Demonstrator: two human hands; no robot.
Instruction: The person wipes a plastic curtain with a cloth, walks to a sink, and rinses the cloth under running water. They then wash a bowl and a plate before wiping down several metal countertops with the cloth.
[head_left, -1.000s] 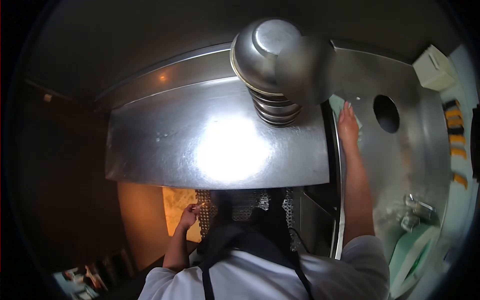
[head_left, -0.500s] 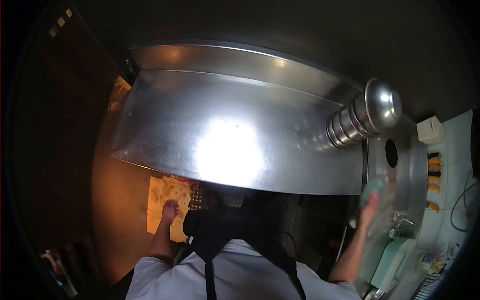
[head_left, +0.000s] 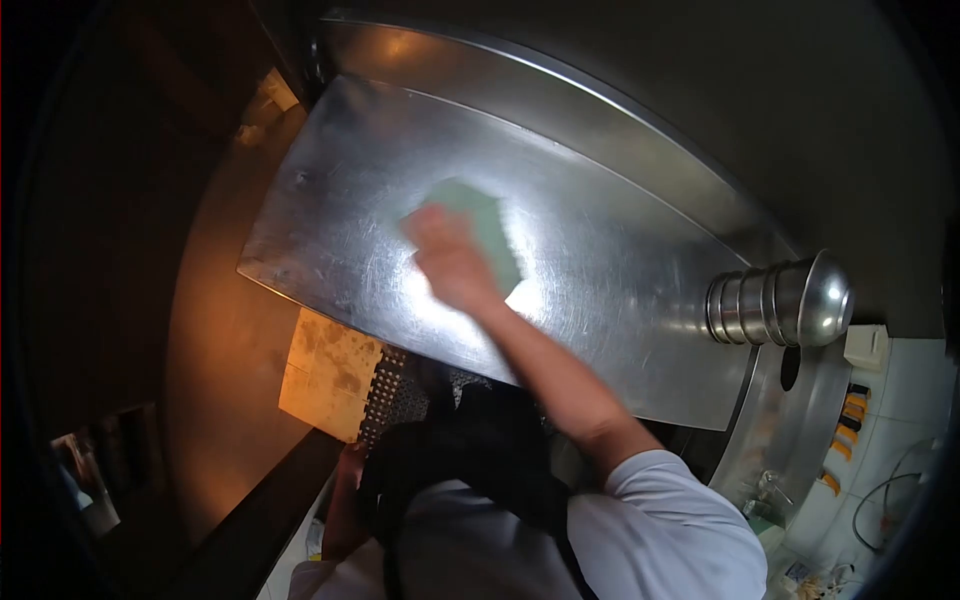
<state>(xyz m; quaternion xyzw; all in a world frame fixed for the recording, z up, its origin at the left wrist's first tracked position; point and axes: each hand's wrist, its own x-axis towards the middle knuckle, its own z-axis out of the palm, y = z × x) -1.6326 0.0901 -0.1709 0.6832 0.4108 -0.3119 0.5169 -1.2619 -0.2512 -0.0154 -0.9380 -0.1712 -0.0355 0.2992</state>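
Observation:
A green cloth (head_left: 487, 225) lies spread under my right hand (head_left: 448, 255) on the steel counter (head_left: 620, 290), left of the counter's middle. The hand is blurred by motion, its fingers pressed on the cloth. Down at my left side hangs my left hand (head_left: 353, 458), beside the dark apron and below the counter's front edge; its fingers cannot be made out. A stack of steel bowls (head_left: 780, 300) lies on its side at the counter's right end.
Right of the counter is a second steel surface (head_left: 765, 430) with a dark oval hole (head_left: 790, 368). Yellow-and-black handles (head_left: 848, 430) line the tiled wall. A perforated black mat (head_left: 395, 395) and tan floor tiles (head_left: 330, 375) show at lower left.
My right hand has swung left with the green cloth, from beyond the counter's right end onto its top. My left hand has dropped closer to my body. The view has turned.

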